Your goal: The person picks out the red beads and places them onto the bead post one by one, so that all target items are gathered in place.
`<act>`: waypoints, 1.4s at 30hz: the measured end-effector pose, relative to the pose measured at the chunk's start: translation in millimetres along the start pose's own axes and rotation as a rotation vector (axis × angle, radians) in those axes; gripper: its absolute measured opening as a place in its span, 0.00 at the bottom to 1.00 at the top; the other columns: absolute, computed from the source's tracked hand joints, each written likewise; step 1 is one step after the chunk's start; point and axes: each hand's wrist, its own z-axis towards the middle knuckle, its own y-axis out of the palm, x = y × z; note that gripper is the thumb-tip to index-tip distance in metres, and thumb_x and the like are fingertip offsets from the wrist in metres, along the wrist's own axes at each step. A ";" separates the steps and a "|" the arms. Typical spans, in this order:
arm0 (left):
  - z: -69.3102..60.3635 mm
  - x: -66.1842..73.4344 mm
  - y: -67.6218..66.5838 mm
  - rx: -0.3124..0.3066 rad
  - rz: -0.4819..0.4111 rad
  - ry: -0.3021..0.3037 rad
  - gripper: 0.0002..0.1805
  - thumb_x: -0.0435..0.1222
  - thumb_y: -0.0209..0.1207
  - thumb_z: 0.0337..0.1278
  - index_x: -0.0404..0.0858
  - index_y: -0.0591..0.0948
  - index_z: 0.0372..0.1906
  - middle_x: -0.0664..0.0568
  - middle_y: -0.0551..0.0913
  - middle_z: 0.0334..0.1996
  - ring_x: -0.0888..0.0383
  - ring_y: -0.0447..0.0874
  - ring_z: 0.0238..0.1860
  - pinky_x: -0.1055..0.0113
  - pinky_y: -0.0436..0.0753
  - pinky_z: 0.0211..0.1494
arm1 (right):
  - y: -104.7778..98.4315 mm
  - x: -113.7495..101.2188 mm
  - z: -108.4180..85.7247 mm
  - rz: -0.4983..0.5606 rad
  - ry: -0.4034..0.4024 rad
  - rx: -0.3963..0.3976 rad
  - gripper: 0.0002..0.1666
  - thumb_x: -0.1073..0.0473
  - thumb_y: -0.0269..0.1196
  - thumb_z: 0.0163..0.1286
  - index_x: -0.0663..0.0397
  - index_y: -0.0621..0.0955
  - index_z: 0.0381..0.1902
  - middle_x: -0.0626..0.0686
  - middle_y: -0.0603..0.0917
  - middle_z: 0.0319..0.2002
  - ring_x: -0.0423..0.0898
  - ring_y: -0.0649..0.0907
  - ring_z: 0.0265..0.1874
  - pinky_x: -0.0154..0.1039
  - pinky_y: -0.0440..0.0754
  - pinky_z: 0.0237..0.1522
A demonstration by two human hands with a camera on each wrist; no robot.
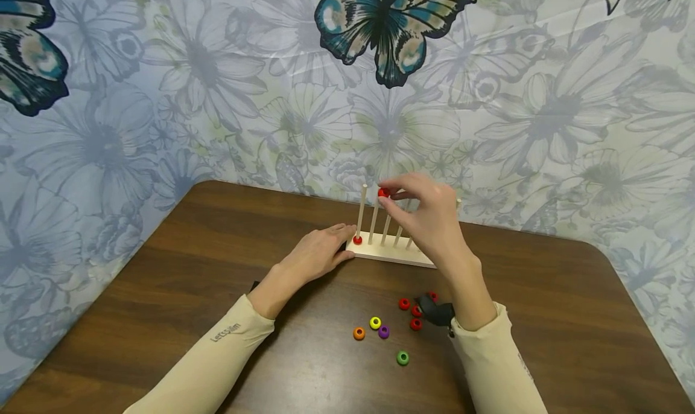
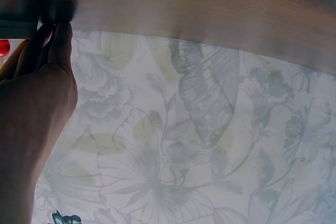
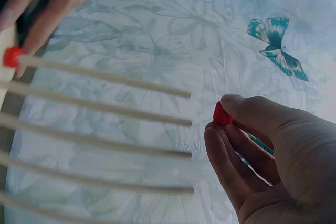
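Observation:
A pale wooden peg stand (image 1: 388,254) with several upright pegs stands near the table's back edge. One red bead (image 1: 357,241) sits at the foot of its leftmost peg. My left hand (image 1: 315,254) holds the stand's left end, thumb at the front and fingers behind. Above the stand, my right hand (image 1: 429,218) pinches another red bead (image 3: 223,115) between thumb and fingertips. In the right wrist view that bead is just beyond the tip of the second peg (image 3: 105,106), apart from it. The right hand hides part of the stand in the head view.
Loose beads lie on the brown table (image 1: 163,293) before the stand: several red beads (image 1: 404,304), an orange bead (image 1: 359,334), a yellow bead (image 1: 375,323), a purple bead (image 1: 383,332) and a green bead (image 1: 402,358). A dark wrist strap (image 1: 434,310) partly covers the red ones. Behind hangs a butterfly-patterned wall covering (image 1: 217,100).

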 end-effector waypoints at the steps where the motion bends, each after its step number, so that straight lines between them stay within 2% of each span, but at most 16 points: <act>1: 0.2 0.2 0.0 -0.001 0.001 0.001 0.32 0.46 0.64 0.74 0.35 0.76 0.74 0.41 0.80 0.70 0.43 0.83 0.66 0.45 0.85 0.62 | 2.4 -0.5 3.2 0.007 0.001 0.004 0.10 0.67 0.76 0.64 0.56 0.92 0.44 0.51 0.93 0.39 0.46 0.91 0.37 0.41 0.90 0.43; 9: 1.5 2.0 0.2 -0.051 0.003 -0.019 0.32 0.47 0.61 0.76 0.36 0.73 0.76 0.41 0.77 0.72 0.44 0.79 0.71 0.44 0.83 0.66 | 17.1 -0.9 19.4 0.094 0.062 0.049 0.10 0.68 0.75 0.66 0.58 0.92 0.45 0.52 0.92 0.40 0.46 0.91 0.39 0.38 0.90 0.46; 19: 2.6 3.9 -0.1 -0.031 0.014 0.002 0.32 0.47 0.62 0.76 0.34 0.74 0.75 0.41 0.78 0.71 0.43 0.81 0.69 0.45 0.84 0.64 | 26.7 4.5 17.2 -0.004 0.065 -0.007 0.10 0.65 0.74 0.67 0.56 0.92 0.46 0.52 0.92 0.42 0.49 0.90 0.38 0.42 0.87 0.43; 27: 2.9 4.2 0.6 -0.031 0.011 -0.005 0.32 0.47 0.61 0.76 0.35 0.74 0.75 0.41 0.78 0.72 0.42 0.82 0.68 0.45 0.85 0.63 | 26.5 7.8 14.8 -0.025 0.043 -0.030 0.12 0.64 0.76 0.66 0.56 0.92 0.48 0.52 0.93 0.42 0.50 0.89 0.39 0.41 0.80 0.37; 34: 2.2 3.9 -0.8 -0.048 0.019 -0.024 0.33 0.48 0.61 0.77 0.35 0.73 0.76 0.41 0.77 0.72 0.42 0.82 0.68 0.45 0.85 0.64 | 20.4 6.6 11.3 -0.013 0.076 -0.015 0.17 0.63 0.75 0.67 0.55 0.90 0.54 0.54 0.92 0.46 0.51 0.89 0.46 0.48 0.84 0.43; 37: 1.8 3.4 -0.9 -0.049 0.024 -0.026 0.33 0.48 0.60 0.77 0.35 0.72 0.77 0.40 0.77 0.72 0.42 0.82 0.67 0.46 0.85 0.63 | 18.5 5.5 10.4 -0.016 0.071 -0.003 0.15 0.63 0.75 0.68 0.55 0.91 0.52 0.54 0.92 0.45 0.50 0.89 0.45 0.49 0.85 0.44; 42: 0.1 2.1 0.3 -0.045 0.018 -0.024 0.33 0.49 0.60 0.77 0.35 0.72 0.77 0.40 0.77 0.72 0.41 0.84 0.65 0.46 0.85 0.63 | 16.4 5.7 6.3 -0.023 0.055 -0.014 0.13 0.62 0.75 0.67 0.54 0.91 0.50 0.52 0.92 0.42 0.46 0.86 0.38 0.43 0.82 0.41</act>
